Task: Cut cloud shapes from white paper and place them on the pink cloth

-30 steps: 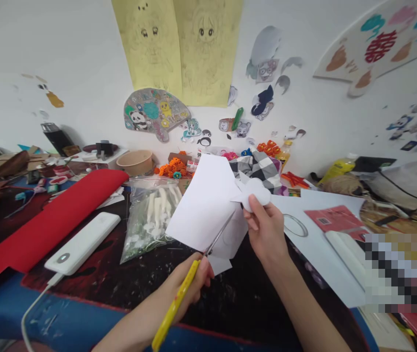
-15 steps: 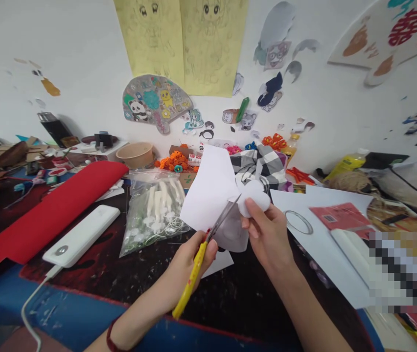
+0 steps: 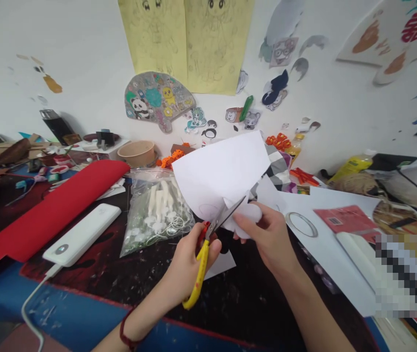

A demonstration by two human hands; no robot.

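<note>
My left hand (image 3: 190,259) is closed round the scissors (image 3: 201,274), whose handles are yellow with red on the far side. Their blades point up and to the right, against the white paper (image 3: 226,166). Between thumb and fingers, my right hand (image 3: 267,234) pinches a rounded, partly cut portion of that paper, close beside the blades. The large part of the sheet stands up beyond the scissors, and a faint drawn outline shows near its lower edge. Below my hands, a small white paper scrap (image 3: 221,265) lies on the dark mat (image 3: 238,308).
To the left are a white power bank (image 3: 81,234) with a cable, a red roll (image 3: 54,210) and a clear plastic bag (image 3: 155,215) of craft parts. On the right, a wire coil (image 3: 301,224) and a red packet (image 3: 346,222) lie on white sheets.
The white paper has turned in my right hand, its large part swinging right and spreading wider. My right hand has dropped slightly. The scissors have shifted a little to the right.
</note>
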